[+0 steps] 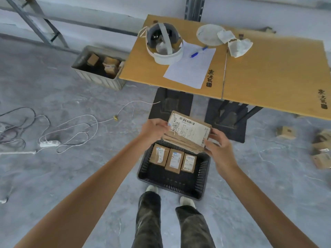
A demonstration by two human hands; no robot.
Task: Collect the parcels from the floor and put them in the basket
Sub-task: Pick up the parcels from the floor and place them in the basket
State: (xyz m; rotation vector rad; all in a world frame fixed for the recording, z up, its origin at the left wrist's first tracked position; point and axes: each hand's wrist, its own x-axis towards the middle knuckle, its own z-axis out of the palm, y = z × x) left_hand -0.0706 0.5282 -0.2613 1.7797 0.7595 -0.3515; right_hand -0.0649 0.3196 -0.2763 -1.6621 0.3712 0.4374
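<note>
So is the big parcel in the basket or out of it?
Out. The left hand and right hand hold the parcel above the basket's far end; three smaller parcels lie inside.

Floor's (pixel 53 176) a mottled grey concrete, kinda scuffed, with a white cable (pixel 75 126) looping all over the left side and a white power strip (pixel 49 143) lying among the loops. A pale wall (pixel 89 6) runs along the back with a grey metal rack frame (pixel 35 20) in front of it. Off to the right there's a yellowish two-panel wooden table (pixel 268 72) on black bases (pixel 172 102), and the light's flat and even, no hard shadows.
</note>
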